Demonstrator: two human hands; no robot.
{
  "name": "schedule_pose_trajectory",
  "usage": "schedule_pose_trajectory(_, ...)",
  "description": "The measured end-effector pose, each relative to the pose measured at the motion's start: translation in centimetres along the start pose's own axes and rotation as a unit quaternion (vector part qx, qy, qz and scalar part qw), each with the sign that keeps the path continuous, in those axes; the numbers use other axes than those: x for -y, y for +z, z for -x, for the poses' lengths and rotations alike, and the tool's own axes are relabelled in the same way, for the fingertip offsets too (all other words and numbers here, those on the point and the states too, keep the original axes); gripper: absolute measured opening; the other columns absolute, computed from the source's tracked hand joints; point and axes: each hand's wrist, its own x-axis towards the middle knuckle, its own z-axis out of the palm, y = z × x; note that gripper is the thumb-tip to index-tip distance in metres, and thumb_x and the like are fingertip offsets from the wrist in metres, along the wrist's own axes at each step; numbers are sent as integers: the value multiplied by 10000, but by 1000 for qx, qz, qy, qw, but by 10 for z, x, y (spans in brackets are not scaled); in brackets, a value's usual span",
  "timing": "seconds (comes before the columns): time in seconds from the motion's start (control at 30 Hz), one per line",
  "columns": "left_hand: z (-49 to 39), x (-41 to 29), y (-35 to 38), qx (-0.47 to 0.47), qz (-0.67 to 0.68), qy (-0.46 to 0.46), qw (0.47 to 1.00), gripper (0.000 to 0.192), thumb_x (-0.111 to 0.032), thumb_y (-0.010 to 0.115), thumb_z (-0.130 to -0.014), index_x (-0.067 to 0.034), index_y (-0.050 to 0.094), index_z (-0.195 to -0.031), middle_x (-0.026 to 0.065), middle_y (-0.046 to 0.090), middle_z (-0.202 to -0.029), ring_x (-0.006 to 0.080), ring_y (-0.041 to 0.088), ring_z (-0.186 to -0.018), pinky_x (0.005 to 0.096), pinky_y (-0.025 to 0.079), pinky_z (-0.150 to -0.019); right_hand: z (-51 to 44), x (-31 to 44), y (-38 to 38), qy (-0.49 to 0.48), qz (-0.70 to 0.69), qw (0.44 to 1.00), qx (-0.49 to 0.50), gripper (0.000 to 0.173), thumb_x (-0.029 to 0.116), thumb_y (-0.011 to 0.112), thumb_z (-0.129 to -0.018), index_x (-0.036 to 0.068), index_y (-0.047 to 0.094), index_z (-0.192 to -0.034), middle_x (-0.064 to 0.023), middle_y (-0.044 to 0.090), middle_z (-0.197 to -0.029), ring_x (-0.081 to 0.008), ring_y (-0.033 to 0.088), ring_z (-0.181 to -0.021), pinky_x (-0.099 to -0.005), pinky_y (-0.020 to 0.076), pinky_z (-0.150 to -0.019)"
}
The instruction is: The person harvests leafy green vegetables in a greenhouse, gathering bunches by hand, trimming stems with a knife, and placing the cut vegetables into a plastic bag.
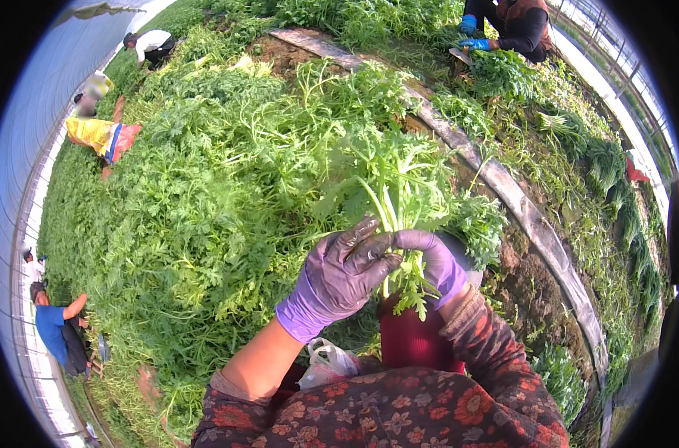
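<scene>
I hold a small bunch of lobed leafy greens [388, 204], which look like crown daisy, upright in front of me. My left hand [345, 271], in a purple glove with dark-stained fingers, pinches its pale stems from the left. My right hand [433, 260], gloved in the same purple, curls around the stems from the other side, and its fingertips meet those of the left. One leaf [415, 288] hangs down below the grip, between the hands. Beneath them shows a dark red trouser leg or boot [412, 339]. Dense growing greens [205, 235] spread ahead and leftward.
A pale flat strip [518, 207] curves across the soil at right. Tied-looking bundles of greens [605, 168] lie beyond it. A white plastic bag [328, 364] rests near my lap. Co-workers crouch at top right [524, 28], top left [152, 45] and left [54, 330], near a yellow sack [90, 134].
</scene>
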Motion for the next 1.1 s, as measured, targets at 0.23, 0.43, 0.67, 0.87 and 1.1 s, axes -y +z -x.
schedule_pose_trajectory(0.23, 16, 8, 18, -10, 209, -59, 976, 239, -196, 634, -802, -183, 665, -1038, 40, 582, -1202, 277, 507, -1179, 411, 470, -901, 0, 5, -11, -108, 279, 949, -98, 292, 216, 625, -805, -29, 663, -959, -136, 663, -938, -224, 614, -860, -369, 443, -848)
schedule_pose_trajectory(0.43, 75, 74, 104, -128, 502, -422, 744, 167, -79, 611, -870, -76, 652, -1032, 43, 652, -1052, 181, 608, -926, 294, 490, -824, -2, 13, -14, -165, 220, 935, -224, 225, 204, 617, -756, -14, 560, -754, -104, 535, -633, -187, 495, -615, -275, 409, -655)
schedule_pose_trajectory(0.67, 134, 229, 227, -249, 374, -685, 573, 300, -41, 604, -832, -7, 588, -1130, 112, 649, -1028, 217, 610, -931, 315, 486, -812, 11, 12, -28, -162, 202, 928, -266, 264, 209, 612, -741, -53, 588, -718, -148, 557, -621, -258, 544, -530, -374, 473, -595)
schedule_pose_trajectory(0.87, 105, 264, 284, -33, 146, -583, 799, 291, -89, 627, -816, -27, 606, -1100, 225, 625, -1041, 382, 600, -964, 405, 492, -843, 20, 21, -53, -110, 171, 974, -104, 337, 171, 659, -834, -48, 586, -1079, -224, 627, -859, -308, 630, -724, -412, 527, -661)
schedule_pose_trajectory(1.1, 22, 216, 270, -32, 351, -495, 794, 172, -208, 637, -845, -66, 625, -942, 184, 636, -845, 348, 624, -793, 385, 499, -716, 15, 19, -15, -105, 119, 921, -357, 403, 132, 617, -781, -9, 505, -1141, -121, 544, -790, -211, 525, -666, -330, 458, -604)
